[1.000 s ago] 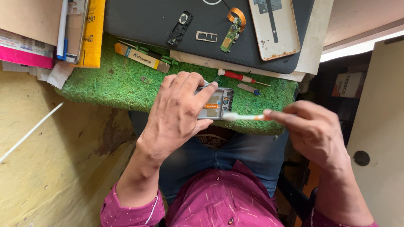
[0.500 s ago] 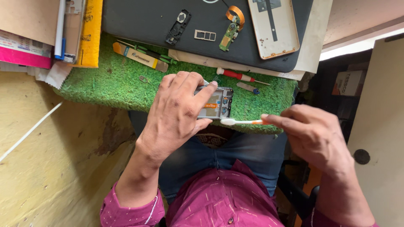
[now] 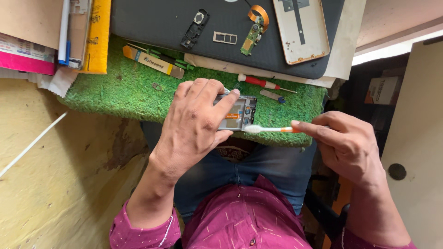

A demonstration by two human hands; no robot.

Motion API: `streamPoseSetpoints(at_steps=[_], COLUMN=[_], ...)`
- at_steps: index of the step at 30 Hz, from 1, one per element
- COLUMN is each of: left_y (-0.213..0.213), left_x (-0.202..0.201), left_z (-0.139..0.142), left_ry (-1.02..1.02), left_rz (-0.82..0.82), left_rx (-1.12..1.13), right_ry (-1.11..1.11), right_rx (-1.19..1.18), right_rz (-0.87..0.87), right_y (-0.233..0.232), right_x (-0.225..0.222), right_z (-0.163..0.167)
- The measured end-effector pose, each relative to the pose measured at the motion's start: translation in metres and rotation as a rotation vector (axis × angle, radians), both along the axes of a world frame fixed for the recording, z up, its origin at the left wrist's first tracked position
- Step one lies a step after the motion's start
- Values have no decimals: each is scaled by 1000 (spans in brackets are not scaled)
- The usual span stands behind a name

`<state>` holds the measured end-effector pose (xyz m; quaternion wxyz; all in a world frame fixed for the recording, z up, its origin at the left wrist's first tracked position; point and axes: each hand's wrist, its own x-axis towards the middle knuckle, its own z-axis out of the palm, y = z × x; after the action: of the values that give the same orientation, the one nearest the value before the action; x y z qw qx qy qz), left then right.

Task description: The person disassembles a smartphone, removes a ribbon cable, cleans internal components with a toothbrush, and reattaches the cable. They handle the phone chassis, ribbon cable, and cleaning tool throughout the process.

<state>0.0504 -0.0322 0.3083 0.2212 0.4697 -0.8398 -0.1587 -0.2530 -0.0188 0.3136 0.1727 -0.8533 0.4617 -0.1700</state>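
Observation:
My left hand [image 3: 196, 122] grips an opened phone body [image 3: 239, 113] with its inner parts showing, held over the near edge of a green turf mat [image 3: 124, 90]. My right hand [image 3: 344, 143] holds a white toothbrush with an orange neck [image 3: 272, 130]; its bristle head touches the phone's lower right corner. Most of the phone is hidden under my left fingers.
A dark pad [image 3: 152, 20] at the back carries a phone back cover [image 3: 300, 27], a small circuit board with an orange flex [image 3: 254, 30], a black camera frame [image 3: 194, 28] and a SIM tray [image 3: 224, 38]. A red screwdriver [image 3: 260, 83], a yellow pry tool [image 3: 152, 62] and stacked books [image 3: 60, 37] lie nearby.
The toothbrush head has slid slightly left and down along the phone's edge. My left hand keeps the phone in the same place.

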Motion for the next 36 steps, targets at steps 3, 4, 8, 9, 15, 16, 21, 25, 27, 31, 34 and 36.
streamPoseSetpoints(at_steps=[3,4,8,9,15,16,21,25,27,31,34,36], left_y=[0,0,-2,-1,0,0,0,1,1,1,0,-1], left_x=[0,0,-1,0,0,0,1,1,1,1,1,1], left_z=[0,0,-2,-2,-4,-4,-2,-1,-1,0,4,7], left_ry=[2,0,-13,-14,-23,-25,-8,-2,-5,-6,-3,-7], left_rz=[-11,-15,-32,-31,-34,-33,-20,-13,-14,-25,-54,-66], left_rx=[5,2,-27,-29,-47,-45,24,24,19,15,39,52], right_ry=[61,68,64,56,-9,-13,-133,-214,-196,-218,-165,-84], right_rx=[71,89,156,179,259,249,177,-37,-166,-245,-293,-345], right_rz=[92,94,109,109,199,195,34,-182,-136,-103,-25,63], right_y=[-1,-1,-5,-5,-9,-9,-3,2,2,1,-4,-8], right_x=[-1,-3,-14,-15,-18,-19,-19,-8,0,22,33,37], right_z=[0,2,4,3,-4,-4,-4,-19,-28,-42,-42,-37])
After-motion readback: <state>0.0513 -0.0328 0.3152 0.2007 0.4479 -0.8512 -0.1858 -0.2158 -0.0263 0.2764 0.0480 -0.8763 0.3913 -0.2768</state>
